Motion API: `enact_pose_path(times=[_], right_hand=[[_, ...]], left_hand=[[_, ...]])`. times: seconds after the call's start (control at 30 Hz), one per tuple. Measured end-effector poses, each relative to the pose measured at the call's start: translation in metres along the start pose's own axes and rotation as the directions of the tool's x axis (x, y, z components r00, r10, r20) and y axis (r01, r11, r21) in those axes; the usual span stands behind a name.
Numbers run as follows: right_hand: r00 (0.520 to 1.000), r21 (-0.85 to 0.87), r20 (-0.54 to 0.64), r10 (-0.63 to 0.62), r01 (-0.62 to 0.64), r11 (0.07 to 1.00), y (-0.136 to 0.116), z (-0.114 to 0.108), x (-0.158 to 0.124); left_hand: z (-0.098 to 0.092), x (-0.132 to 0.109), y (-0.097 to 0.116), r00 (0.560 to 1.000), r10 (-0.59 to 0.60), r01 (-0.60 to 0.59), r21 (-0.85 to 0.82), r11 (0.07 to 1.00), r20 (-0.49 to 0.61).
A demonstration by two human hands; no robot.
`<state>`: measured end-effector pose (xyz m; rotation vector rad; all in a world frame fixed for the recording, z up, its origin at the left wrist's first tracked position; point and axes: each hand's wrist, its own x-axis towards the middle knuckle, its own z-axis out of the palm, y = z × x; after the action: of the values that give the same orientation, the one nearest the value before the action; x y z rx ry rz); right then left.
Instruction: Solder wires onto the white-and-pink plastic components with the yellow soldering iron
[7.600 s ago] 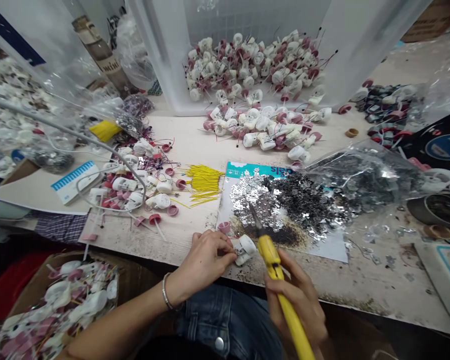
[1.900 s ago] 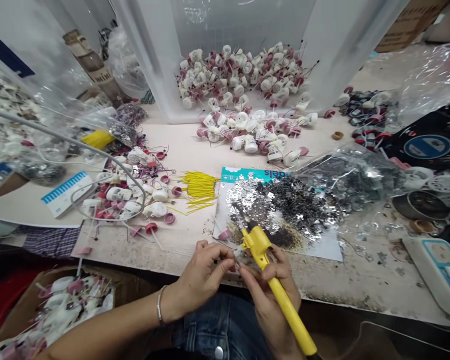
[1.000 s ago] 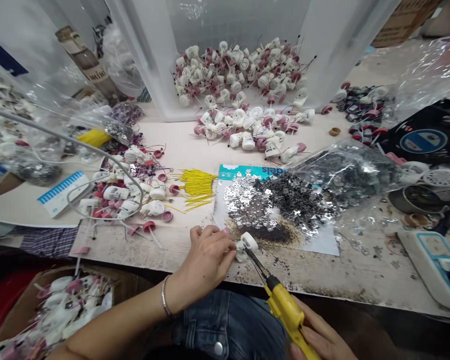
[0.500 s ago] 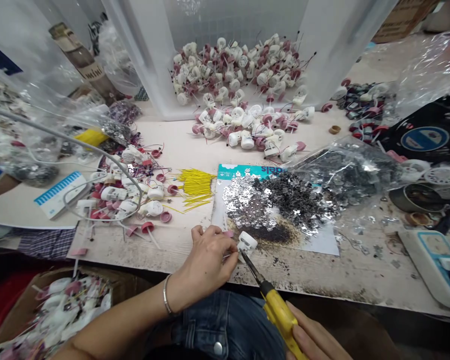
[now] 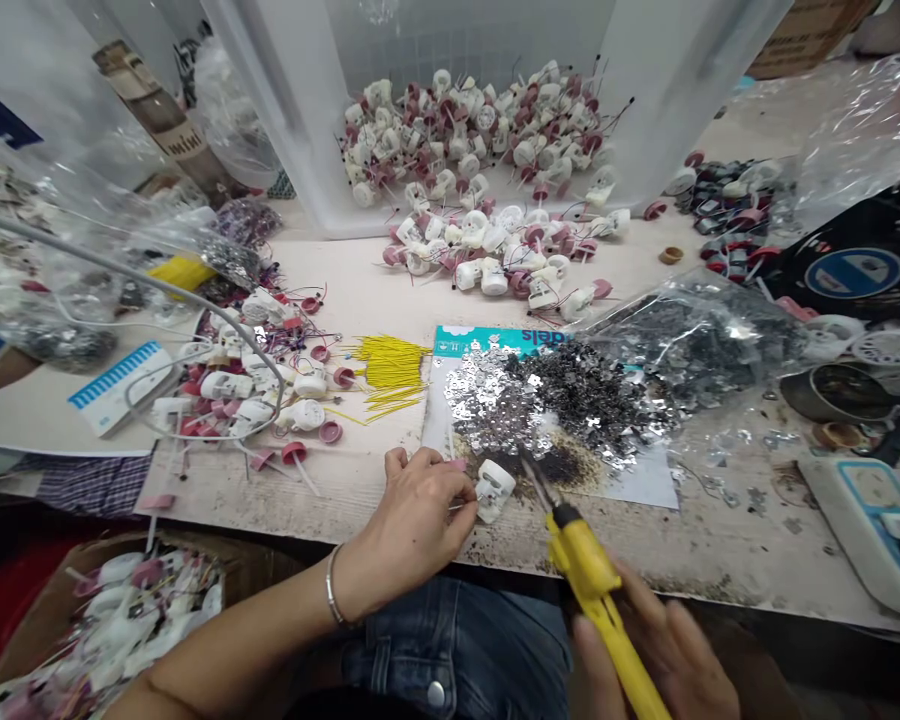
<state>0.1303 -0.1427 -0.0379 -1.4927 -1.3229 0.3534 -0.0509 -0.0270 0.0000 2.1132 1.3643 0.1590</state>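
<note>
My left hand (image 5: 421,508) rests at the table's near edge, its fingers closed on a small white plastic housing (image 5: 495,490); a bit of pink shows by the fingertips. In my right hand (image 5: 664,635), at the lower right, is a yellow electric screwdriver (image 5: 589,570), its handle running out of view. The screwdriver's metal tip is over the pile of dark, fine pieces (image 5: 562,466), apart from the housing; whether it touches the pile I cannot tell. Just behind lie shiny metal plates (image 5: 484,395) and dark metal pieces (image 5: 589,390) on a white and teal sheet (image 5: 656,490).
A translucent bin (image 5: 292,120) on its side holds many white and pink parts (image 5: 472,135). Yellow wires (image 5: 390,375) and more housings (image 5: 229,388) lie left, by a looped grey cable (image 5: 195,300). A power strip (image 5: 862,530) is at right; a filled carton (image 5: 120,610) stands lower left.
The screwdriver's tip has left the white housing and moved right and up to the dark pile, my right hand shifting right with it. My left hand keeps its place.
</note>
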Motion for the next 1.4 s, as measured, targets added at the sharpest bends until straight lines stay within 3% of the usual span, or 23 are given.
enact_pose_path(times=[0.1,0.23,0.33,0.47,0.53,0.7,0.77,0.87,0.97,1.03,1.23,1.4], right_hand=[[0.998,0.079,-0.005,-0.063,0.063,0.995,0.007,0.022,0.015],[0.981,0.121,-0.004,-0.193,0.192,0.974,0.016,0.050,0.033],[0.957,0.070,-0.008,-0.291,0.291,0.954,0.024,0.066,0.041],[0.959,0.054,0.032,-0.283,0.281,0.958,0.030,0.073,0.042],[0.956,0.042,0.031,-0.291,0.290,0.956,0.029,0.069,0.039],[0.956,-0.007,0.029,-0.293,0.294,0.956,0.023,0.062,0.031],[0.960,-0.004,0.001,-0.280,0.280,0.960,0.020,0.064,0.031],[0.966,0.020,-0.007,-0.258,0.258,0.966,0.016,0.072,0.030],[0.974,0.052,0.013,-0.227,0.226,0.973,0.013,0.077,0.026],[0.980,0.079,0.019,-0.196,0.194,0.978,0.010,0.080,0.022],[0.999,0.201,0.005,-0.044,0.042,0.979,0.004,0.083,0.021],[0.997,0.174,0.034,-0.076,0.069,0.982,0.006,0.082,0.027]], left_hand=[[-0.003,-0.006,-0.005,0.989,0.146,-0.143,0.092,0.985,-0.024],[-0.006,-0.013,-0.017,0.895,0.446,-0.428,0.315,0.847,0.017],[-0.004,-0.011,-0.024,0.859,0.511,-0.486,0.279,0.828,-0.020],[-0.001,0.003,-0.025,0.902,0.391,-0.404,-0.034,0.914,-0.184],[-0.001,0.010,-0.024,0.928,0.337,-0.351,-0.075,0.933,-0.157],[-0.001,0.017,-0.021,0.988,0.144,-0.149,0.091,0.985,0.054],[0.000,0.018,-0.021,0.990,0.138,-0.142,0.123,0.982,0.036],[0.001,0.021,-0.023,0.967,0.254,-0.249,0.164,0.955,-0.009],[-0.002,0.018,-0.026,0.954,0.295,-0.300,0.208,0.931,0.054],[-0.005,0.013,-0.027,0.970,0.230,-0.242,0.230,0.943,0.077],[-0.007,0.008,-0.031,1.000,-0.014,0.019,0.240,0.971,-0.020],[-0.005,0.025,-0.029,0.999,-0.035,0.028,0.179,0.983,0.040]])
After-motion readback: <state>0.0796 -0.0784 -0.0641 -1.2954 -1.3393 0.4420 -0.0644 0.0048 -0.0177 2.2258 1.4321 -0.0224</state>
